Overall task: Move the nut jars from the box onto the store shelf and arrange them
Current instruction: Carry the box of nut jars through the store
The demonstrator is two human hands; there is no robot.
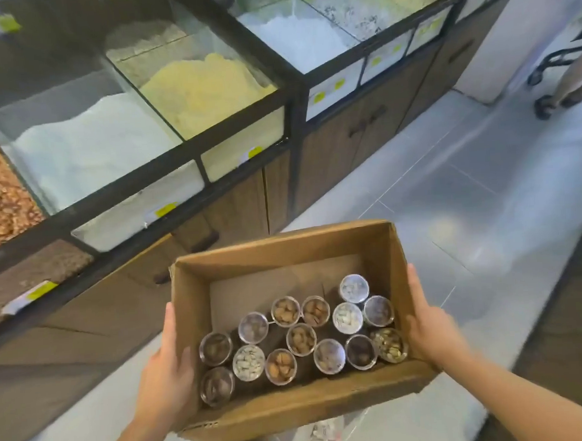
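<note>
The cardboard box is the reference point for all positions below. It is carried in the air above the tiled floor, and the nut jars stand upright inside it, clustered toward the wall nearest the person; the far half of the box floor is bare.

Left of the box, the left hand forms a closed grip on the left wall, thumb hooked over the rim and inside, palm flat on the outer face. Beyond the box and to its left runs the bin counter, a row of glass-fronted bulk bins over wooden cabinet doors. No store shelf for the jars can be identified in view.

Right of the box, the right hand clamps the right wall in the same manner, fingers along the outside.

The step in hand appears to be carrying. The box should be kept level, since the jars are loosely packed and can slide into the bare half.

The aisle beyond and right of the box is open floor. A wheeled cart and another person's legs stand far beyond the box to the right.
</note>
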